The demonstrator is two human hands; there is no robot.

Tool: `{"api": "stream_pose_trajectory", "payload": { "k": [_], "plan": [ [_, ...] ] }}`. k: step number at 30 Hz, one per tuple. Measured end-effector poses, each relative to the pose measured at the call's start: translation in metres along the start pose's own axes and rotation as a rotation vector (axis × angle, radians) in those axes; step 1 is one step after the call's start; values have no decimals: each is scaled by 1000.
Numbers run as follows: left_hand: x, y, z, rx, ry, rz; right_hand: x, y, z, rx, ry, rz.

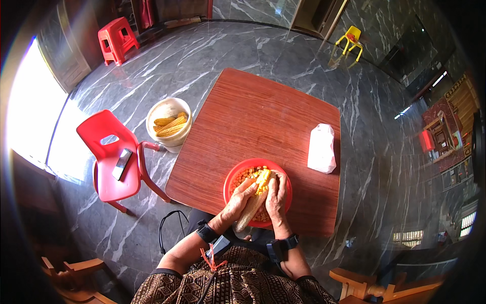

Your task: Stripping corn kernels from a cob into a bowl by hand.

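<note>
Over a red plastic basin [288, 197], both my hands hold a partly shelled corn cob [252, 209]. Yellow kernels remain on its far end, while the near end is bare and reaches past the basin's near rim. My left hand [238, 200] grips it from the left, thumb against the kernels. On the other side my right hand [276, 193] wraps its fingers around it; some fingertips are hidden. Loose corn kernels [243, 174] lie in the basin, which sits at the near edge of a reddish-brown wooden table [258, 114].
A white tissue pack [321, 148] lies on the table's right side. Left of the table stand a white bucket [171, 143] with several corn cobs [172, 127] and a red chair [114, 167] bearing a phone [122, 164]. Farther off are a red stool [117, 40] and a yellow chair [351, 40].
</note>
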State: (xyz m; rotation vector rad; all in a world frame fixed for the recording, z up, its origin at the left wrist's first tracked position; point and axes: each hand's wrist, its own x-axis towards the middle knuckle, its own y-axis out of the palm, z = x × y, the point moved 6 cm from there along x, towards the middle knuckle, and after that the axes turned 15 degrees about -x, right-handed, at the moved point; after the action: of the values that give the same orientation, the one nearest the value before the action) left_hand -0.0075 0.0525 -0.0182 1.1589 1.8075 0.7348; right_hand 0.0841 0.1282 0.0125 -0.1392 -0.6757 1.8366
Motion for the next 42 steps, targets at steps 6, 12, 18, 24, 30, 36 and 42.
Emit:
{"api": "stream_pose_trajectory", "payload": {
  "k": [6,12,18,24,30,36,42],
  "plan": [
    [-4,1,-3,25,-56,44,-2,4,-3,197,23,91],
    [-4,2,-7,-34,1,-34,-3,0,27,67,-132,120],
    [0,0,-3,-41,-1,17,-2,3,15,-51,-173,84],
    [3,-5,0,21,36,-31,-3,0,15,-135,-122,-35],
    [1,-2,0,32,-37,13,-1,-6,4,55,2,-90],
    [-4,4,-2,78,-66,36,0,-12,6,106,67,-38],
    [-12,13,-6,111,-100,88,0,-15,-7,288,171,-66]
  ]
}}
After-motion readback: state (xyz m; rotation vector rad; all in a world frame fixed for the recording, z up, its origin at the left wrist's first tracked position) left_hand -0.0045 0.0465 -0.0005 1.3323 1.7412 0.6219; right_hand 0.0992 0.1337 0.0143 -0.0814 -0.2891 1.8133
